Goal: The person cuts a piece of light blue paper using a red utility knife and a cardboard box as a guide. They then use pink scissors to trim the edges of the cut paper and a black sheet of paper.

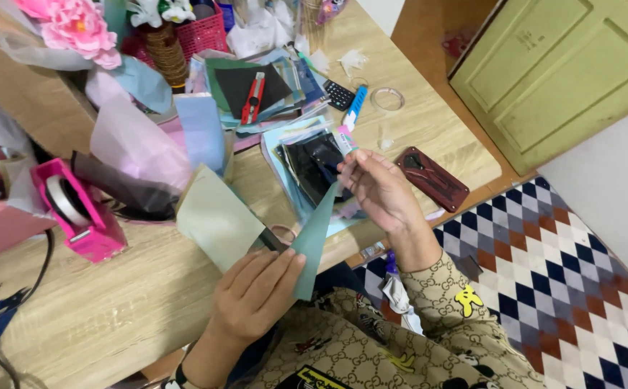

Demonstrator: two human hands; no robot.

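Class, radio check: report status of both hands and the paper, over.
Left hand pinching the green paper strip at its lower end. Right hand holding its top tip. Pale green sheet alongside; cluttered table beneath.

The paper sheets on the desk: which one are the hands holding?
The teal-green sheet, folded into a long point: left hand pinches its lower end, right hand its tip. The pale green sheet beside it lies unheld.
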